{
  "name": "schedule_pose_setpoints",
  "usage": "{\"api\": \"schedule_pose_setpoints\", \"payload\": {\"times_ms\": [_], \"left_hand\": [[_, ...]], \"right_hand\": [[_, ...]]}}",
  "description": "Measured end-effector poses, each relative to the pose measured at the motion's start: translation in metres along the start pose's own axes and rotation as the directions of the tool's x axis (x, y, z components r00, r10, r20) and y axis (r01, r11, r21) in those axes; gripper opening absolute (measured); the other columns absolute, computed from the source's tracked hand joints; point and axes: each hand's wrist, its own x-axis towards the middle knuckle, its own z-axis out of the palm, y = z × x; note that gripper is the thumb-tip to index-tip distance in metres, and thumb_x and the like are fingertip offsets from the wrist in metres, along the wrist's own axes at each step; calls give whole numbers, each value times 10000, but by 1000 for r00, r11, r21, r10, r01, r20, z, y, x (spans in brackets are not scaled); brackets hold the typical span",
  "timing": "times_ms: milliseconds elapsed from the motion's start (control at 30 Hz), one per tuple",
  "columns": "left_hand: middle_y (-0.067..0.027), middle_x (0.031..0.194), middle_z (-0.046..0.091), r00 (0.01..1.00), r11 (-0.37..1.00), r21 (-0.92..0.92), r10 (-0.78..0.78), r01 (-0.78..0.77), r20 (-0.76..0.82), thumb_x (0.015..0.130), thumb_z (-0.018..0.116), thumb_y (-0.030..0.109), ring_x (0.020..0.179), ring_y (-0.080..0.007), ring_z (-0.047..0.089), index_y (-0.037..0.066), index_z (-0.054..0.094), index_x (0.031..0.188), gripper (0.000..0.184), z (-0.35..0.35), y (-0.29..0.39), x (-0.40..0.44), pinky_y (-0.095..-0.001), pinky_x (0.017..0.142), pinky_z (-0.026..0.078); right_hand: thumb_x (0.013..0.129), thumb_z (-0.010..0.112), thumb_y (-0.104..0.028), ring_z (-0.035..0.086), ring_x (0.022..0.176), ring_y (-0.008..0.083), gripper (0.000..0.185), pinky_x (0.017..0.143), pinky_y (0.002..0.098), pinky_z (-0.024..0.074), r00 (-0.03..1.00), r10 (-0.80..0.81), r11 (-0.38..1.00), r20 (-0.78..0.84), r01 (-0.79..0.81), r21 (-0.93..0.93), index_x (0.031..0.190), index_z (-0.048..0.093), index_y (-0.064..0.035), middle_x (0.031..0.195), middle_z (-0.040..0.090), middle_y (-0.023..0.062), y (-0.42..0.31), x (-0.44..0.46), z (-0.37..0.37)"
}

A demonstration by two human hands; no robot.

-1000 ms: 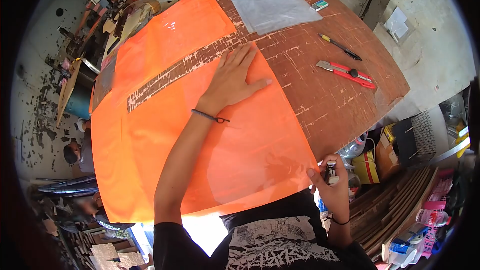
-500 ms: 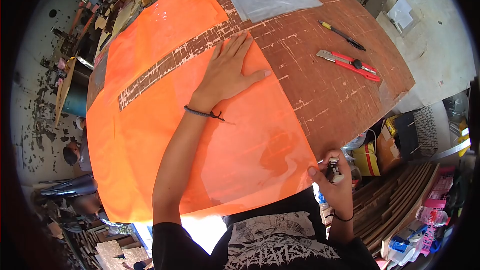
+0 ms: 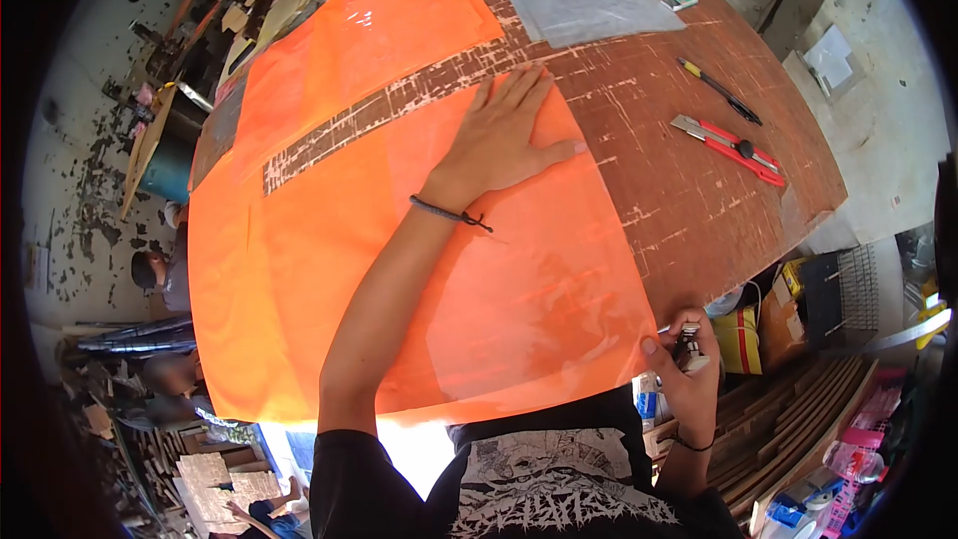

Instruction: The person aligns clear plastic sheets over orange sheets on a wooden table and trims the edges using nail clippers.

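Left hand (image 3: 504,135) splayed empty on orange sheet (image 3: 319,260); at five o'clock, right hand (image 3: 691,389) curls round metal tool (image 3: 690,347) by sheet corner.

Left grip (image 3: 499,143) on orange sheet (image 3: 299,279)

Sheet (image 3: 289,279): bright orange, spread on the surface (image 3: 728,220); far and near parts joined at left, long slot between. Film (image 3: 509,339): clear, glossy, over near part's right side, rippled toward the near right corner. Tool (image 3: 689,343): small, metallic, in the right hand (image 3: 692,382), partly hidden, beside that corner.
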Motion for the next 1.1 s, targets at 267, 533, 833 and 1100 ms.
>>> {"api": "schedule_pose_setpoints", "payload": {"times_ms": [267, 533, 833, 1100], "left_hand": [[-162, 1495, 241, 1000, 1000, 3, -24, 24, -13, 822, 488, 644, 1396, -275, 200, -31, 266, 1413, 925, 2, 2, -1, -419, 1156, 91], [-166, 1499, 229, 999, 999, 14, -48, 49, -22, 828, 462, 658, 1405, -267, 176, -29, 252, 1420, 931, 5, 5, -3, -419, 1157, 82], [-164, 1494, 243, 999, 999, -22, -38, 37, -11, 810, 495, 659, 1399, -291, 187, -24, 257, 1418, 945, 1, 4, -1, -414, 1157, 87], [-162, 1439, 333, 999, 998, -70, -8, 4, -47, 799, 581, 579, 1354, -303, 278, 20, 370, 1381, 834, -5, 2, 1, -466, 1136, 141]], "right_hand": [[829, 691, -74, 381, 529, -1, 286, 476, 150, 299, 1000, 8, 1000, 0, -8, 14, 898, 414, -88, 662, 497, -45, 1, 0, 0], [827, 686, -58, 402, 603, 4, 276, 524, 155, 322, 999, 33, 997, -13, -32, 67, 910, 426, -102, 711, 509, -41, 4, 1, -3], [834, 678, -50, 433, 649, 7, 260, 560, 165, 349, 1000, 20, 998, -24, -19, 58, 909, 434, -93, 733, 528, -36, 6, 1, -6], [820, 693, -37, 566, 701, 57, 274, 610, 206, 462, 999, -34, 999, -6, 34, -2, 933, 444, -52, 751, 604, 22, 6, 0, -14]]}}
